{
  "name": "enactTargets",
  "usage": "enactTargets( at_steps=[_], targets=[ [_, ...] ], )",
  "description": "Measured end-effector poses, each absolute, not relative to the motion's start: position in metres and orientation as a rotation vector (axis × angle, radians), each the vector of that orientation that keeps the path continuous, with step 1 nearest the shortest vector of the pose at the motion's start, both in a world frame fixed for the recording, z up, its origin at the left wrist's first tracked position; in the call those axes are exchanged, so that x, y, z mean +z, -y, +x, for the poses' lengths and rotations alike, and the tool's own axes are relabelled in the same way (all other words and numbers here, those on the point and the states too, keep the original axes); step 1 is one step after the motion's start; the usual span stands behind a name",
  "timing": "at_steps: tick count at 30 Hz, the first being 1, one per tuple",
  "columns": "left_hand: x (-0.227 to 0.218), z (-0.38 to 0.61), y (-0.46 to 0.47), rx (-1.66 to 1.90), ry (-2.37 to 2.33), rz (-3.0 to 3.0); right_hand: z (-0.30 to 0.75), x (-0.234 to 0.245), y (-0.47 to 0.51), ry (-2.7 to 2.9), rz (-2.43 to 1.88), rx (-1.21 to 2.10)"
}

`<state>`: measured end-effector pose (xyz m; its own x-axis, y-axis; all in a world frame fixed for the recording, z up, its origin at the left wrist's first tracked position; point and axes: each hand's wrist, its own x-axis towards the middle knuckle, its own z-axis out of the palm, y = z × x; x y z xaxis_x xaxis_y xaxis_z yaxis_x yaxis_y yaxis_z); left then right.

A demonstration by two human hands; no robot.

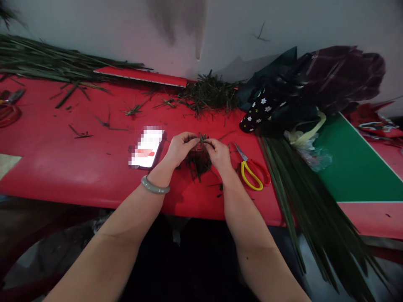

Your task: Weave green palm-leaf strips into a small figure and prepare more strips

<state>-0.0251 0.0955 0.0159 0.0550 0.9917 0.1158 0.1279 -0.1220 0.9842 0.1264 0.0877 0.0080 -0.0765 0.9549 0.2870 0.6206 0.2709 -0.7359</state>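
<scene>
Between my hands is a small piece of woven green leaf, pinched from both sides. My left hand holds it with thumb and fingertips; a grey bangle circles that wrist. From the other side my right hand grips it with bent fingers. Just below the hands lies a loose heap of leaf scraps on the red tabletop. Scissors with one yellow and one red handle rest right of my right hand. Beside my left forearm is a lit phone.
Long green leaves hang over the front edge at right, by a green panel. More leaves lie along the wall, with a pile of clippings at the back. A flowered black sleeve-like cloth and dark plastic sit behind right.
</scene>
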Motion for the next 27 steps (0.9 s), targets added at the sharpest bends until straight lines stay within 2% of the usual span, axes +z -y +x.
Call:
enactTargets(
  at_steps=[6, 16, 27],
  targets=[
    [0.011, -0.019, -0.094, 1.157, -1.054, 1.444, 0.122, 0.007, -0.088, 1.658, -1.373, 0.760],
    [0.017, -0.022, -0.094, 1.213, -1.422, 1.639, 0.117, 0.006, -0.087, 1.769, -1.390, 0.739],
    [0.026, -0.024, -0.091, 1.317, -1.498, 1.496, 0.120, 0.017, -0.082, 1.832, -1.390, 0.801]
  ],
)
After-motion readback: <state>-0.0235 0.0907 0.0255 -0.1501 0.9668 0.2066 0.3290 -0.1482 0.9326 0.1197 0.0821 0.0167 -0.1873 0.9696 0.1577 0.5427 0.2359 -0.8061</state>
